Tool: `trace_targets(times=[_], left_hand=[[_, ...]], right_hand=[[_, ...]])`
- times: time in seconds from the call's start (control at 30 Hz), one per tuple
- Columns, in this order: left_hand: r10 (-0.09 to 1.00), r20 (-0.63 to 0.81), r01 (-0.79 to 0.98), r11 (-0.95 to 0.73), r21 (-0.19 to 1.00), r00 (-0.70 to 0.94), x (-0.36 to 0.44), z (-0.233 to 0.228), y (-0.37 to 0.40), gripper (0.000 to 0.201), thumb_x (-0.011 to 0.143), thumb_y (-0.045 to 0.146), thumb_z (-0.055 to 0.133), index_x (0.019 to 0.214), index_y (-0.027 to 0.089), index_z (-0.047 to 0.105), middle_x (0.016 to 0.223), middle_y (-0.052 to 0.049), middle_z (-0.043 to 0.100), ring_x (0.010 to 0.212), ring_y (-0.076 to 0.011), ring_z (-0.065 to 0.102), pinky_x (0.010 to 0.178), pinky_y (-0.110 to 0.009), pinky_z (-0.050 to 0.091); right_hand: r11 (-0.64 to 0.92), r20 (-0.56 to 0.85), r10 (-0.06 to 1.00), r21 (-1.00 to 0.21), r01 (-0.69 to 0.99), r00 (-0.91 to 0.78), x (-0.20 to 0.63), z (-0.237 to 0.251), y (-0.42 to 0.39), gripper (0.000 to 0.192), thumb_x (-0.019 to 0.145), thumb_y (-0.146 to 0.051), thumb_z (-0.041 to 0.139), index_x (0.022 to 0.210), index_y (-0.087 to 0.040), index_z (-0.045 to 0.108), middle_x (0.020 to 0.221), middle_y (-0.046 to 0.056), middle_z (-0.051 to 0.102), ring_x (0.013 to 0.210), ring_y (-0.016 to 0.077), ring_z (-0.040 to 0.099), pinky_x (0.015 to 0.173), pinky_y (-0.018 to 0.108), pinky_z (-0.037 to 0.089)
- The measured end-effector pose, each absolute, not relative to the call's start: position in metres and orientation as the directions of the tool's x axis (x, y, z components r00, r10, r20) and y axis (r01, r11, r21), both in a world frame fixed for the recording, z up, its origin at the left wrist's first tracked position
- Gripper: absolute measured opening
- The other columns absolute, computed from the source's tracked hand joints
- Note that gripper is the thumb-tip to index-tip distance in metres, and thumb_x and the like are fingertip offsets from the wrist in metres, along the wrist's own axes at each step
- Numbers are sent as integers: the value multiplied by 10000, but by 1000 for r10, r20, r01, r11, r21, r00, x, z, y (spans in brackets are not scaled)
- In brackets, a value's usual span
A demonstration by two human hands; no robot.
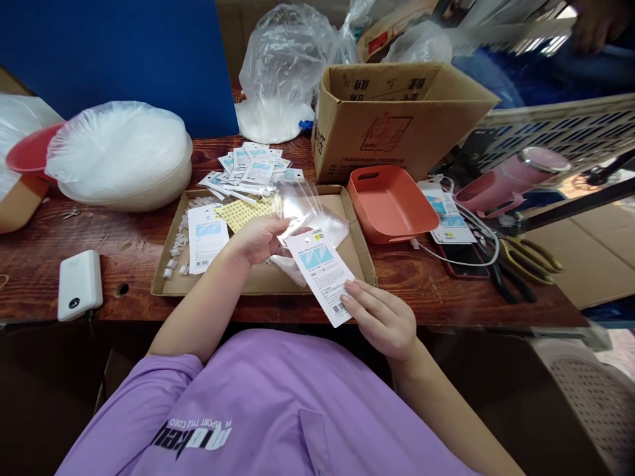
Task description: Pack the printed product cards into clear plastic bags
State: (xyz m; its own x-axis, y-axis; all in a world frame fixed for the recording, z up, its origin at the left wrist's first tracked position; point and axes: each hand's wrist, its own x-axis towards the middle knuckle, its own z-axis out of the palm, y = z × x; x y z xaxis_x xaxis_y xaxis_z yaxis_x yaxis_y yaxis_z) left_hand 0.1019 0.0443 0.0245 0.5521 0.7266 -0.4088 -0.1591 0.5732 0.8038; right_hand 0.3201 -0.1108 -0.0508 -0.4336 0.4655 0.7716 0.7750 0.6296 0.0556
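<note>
- Fingers of the right hand (pixel 389 324): clamped on the lower right edge of one printed card; thumb hidden behind it.
- Fingers of the left hand (pixel 258 239): pinched together on clear plastic sleeves (pixel 335 228), thumb uppermost.
- Printed card (pixel 322 281), one, white with pale blue panels and a barcode: held tilted over the front edge of the tray, its upper end close to the left hand; whether it has entered a sleeve cannot be told.
- Shallow cardboard tray (pixel 362 258), one: on the bench (pixel 133 244), beneath both hands.
- Second card (pixel 207 241), of like print: lying in the tray, left side.
- Yellow label sheet (pixel 243 213), one: in the tray, between second card and sleeves.
- Small translucent pieces (pixel 169 272), several: loose along the tray's left side.
- Pile of cards (pixel 258 168), overlapping: at the tray's rear edge.
- Orange bin (pixel 391 198), one: just right of the tray.
- Cardboard box (pixel 397 132), one, flaps up: behind the bin.
- White basin (pixel 133 198), one, bearing a stuffed translucent bag (pixel 124 145): left rear.
- White power bank (pixel 79 284), one: near left front.
- Pink tumbler (pixel 516 178), one, tipped in view: far right.
</note>
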Motion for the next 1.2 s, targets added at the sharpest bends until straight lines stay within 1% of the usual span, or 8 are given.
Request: trace_targets(times=[0.13, 0.3, 0.4, 0.5, 0.6, 0.73, 0.93, 1.2], left_hand=[[724, -431, -140, 582, 801, 539, 97, 24, 39, 126, 848, 104, 489, 781, 83, 593, 674, -78, 663, 583, -163, 641, 558, -285, 519], [830, -365, -315, 511, 800, 421, 91, 22, 35, 166, 867, 108, 453, 914, 89, 611, 792, -83, 690, 696, -169, 663, 641, -296, 532], [834, -339, -334, 500, 799, 436, 86, 18, 28, 169, 867, 135, 476, 943, 88, 619, 808, -87, 690, 736, -166, 660, 681, -293, 531], [764, -320, -294, 544, 786, 560, 79, 11, 14, 171, 839, 169, 548, 987, 125, 621, 854, -76, 691, 706, -155, 649, 654, -291, 525], [716, -312, -302, 590, 749, 625, 72, 4, 0, 242, 815, 244, 612, 1044, 165, 619, 969, -80, 689, 764, -158, 651, 713, -313, 524], [746, -304, -333, 570, 751, 593, 67, -5, -10, 297, 833, 358, 592, 1069, 181, 623, 1015, -72, 682, 844, -154, 643, 773, -292, 502], [858, -281, -454, 474, 754, 430, 66, -19, -11, 273, 786, 298, 556, 1028, 179, 602, 921, -29, 683, 829, -162, 641, 706, -264, 487], [779, -149, -514, 531, 674, 609, 42, -23, -15, 498, 594, 180, 545, 1090, 173, 587, 1023, -68, 690, 997, -261, 630, 789, -354, 499]], right_hand=[[632, 750, 458, 103, 768, -477, 308, -45, -103, 293, 815, -68, 626, 1089, -171, 646, 1081, 104, 707, 1082, 227, 634, 880, 319, 550], [582, 720, 510, 116, 805, -471, 287, -33, -88, 331, 865, -74, 548, 1167, -191, 619, 1128, 73, 692, 1020, 193, 659, 858, 286, 528], [582, 689, 535, 119, 804, -489, 278, -31, -82, 382, 889, -88, 506, 1238, -225, 575, 1153, 55, 681, 1005, 183, 665, 835, 276, 526], [566, 683, 570, 78, 821, -457, 270, -34, -78, 474, 879, -73, 490, 1322, -240, 506, 1165, 64, 675, 987, 194, 671, 829, 293, 532], [564, 687, 599, 4, 826, -412, 258, -37, -75, 557, 868, -63, 479, 1393, -241, 419, 1154, 75, 680, 921, 194, 686, 803, 302, 545], [571, 678, 653, -149, 807, -338, 238, -40, -74, 599, 868, -73, 482, 1430, -222, 340, 1097, 86, 701, 858, 197, 690, 721, 302, 561], [619, 645, 682, -257, 742, -345, 214, -43, -73, 456, 872, -105, 516, 1318, -177, 452, 1007, 81, 718, 840, 189, 680, 717, 294, 557], [612, 644, 693, -289, 736, -323, 210, -44, -72, 399, 867, -142, 525, 1258, -221, 526, 1074, 89, 694, 909, 205, 663, 761, 331, 555]])
